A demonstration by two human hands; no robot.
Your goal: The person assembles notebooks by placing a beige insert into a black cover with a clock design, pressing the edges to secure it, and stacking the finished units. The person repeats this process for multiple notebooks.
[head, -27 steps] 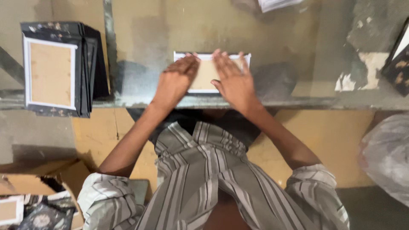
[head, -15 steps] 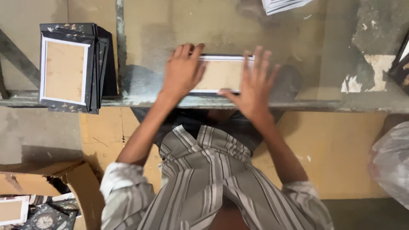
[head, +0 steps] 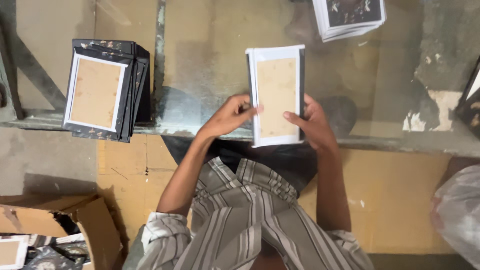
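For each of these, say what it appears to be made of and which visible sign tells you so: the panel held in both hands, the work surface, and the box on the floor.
Held panel: likely matte brown fibreboard or card with a white paper border; its face is dull and speckled.
Work surface: probably glass, since the floor shows through and it reflects.
Box: corrugated cardboard, brown with bent flaps.

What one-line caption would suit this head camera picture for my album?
Both hands, left hand and right hand, hold a white-edged frame over a glass table, beside a stack of frames.
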